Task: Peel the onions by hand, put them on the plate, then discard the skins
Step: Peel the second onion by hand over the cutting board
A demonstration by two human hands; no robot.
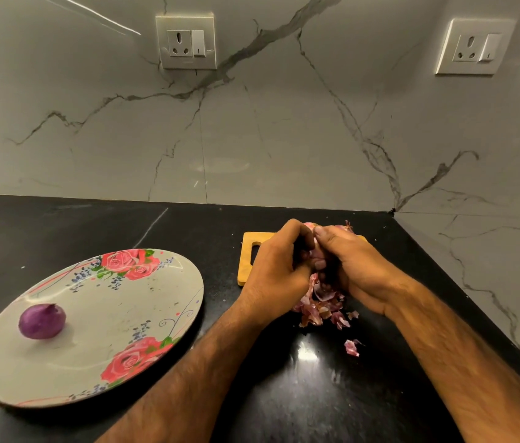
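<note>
One peeled onion (42,321) is lying on the plate (143,314); another onion (311,251) is being gripped and peeled by fingers of both the left hand (276,270) and the right hand (352,266); skins (322,310) are being left undiscarded on the tabletop (300,394).

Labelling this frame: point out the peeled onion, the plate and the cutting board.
peeled onion (42,321), head view, middle of bulb.
plate (98,314), head view, bare centre.
cutting board (247,260), head view, left edge beside handle slot.

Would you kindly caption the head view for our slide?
Both hands peel an onion above skins; one peeled onion sits on the plate.
</note>
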